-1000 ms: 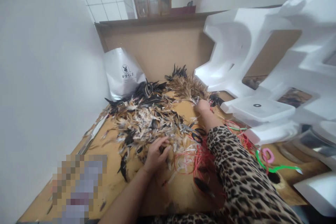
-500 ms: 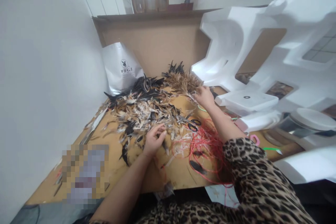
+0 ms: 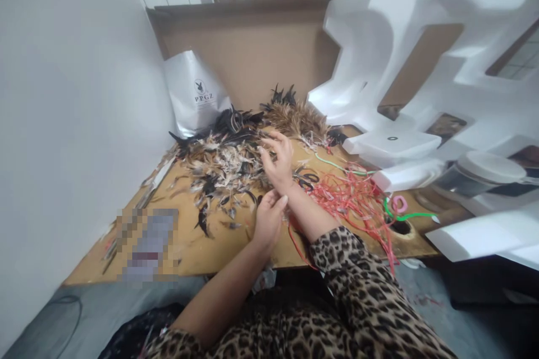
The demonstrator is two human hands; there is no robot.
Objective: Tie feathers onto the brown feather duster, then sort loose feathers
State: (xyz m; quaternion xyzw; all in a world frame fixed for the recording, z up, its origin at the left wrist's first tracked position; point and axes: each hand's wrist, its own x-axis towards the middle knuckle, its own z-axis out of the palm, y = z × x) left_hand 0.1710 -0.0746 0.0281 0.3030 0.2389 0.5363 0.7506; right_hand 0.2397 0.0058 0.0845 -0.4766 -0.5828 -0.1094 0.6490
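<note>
My right hand (image 3: pixel 278 160) is over the right side of the loose feather pile (image 3: pixel 227 165); its fingers are apart and nothing shows in them. Just below it, my left hand (image 3: pixel 268 217) is closed by my right wrist, thumb pressed towards the fingers. Whatever the left fingers hold, if anything, I cannot make out. Behind my right hand lies a bunch of brown feathers (image 3: pixel 298 118), with black feathers (image 3: pixel 236 120) to its left. Black-handled scissors (image 3: pixel 309 178) rest just right of my right wrist, beside tangled red string (image 3: pixel 349 196).
A white bag (image 3: pixel 197 95) stands at the back left against the cardboard wall (image 3: pixel 244 45). White foam pieces (image 3: pixel 357 56) fill the right side. A green strip (image 3: pixel 406 216) and a pink ring (image 3: pixel 399 203) lie at the right. The table's front edge is close to me.
My right hand has left the brown feather bunch and come left and nearer me. My left hand has moved right, up to my right wrist, and closed. The view has tilted down.
</note>
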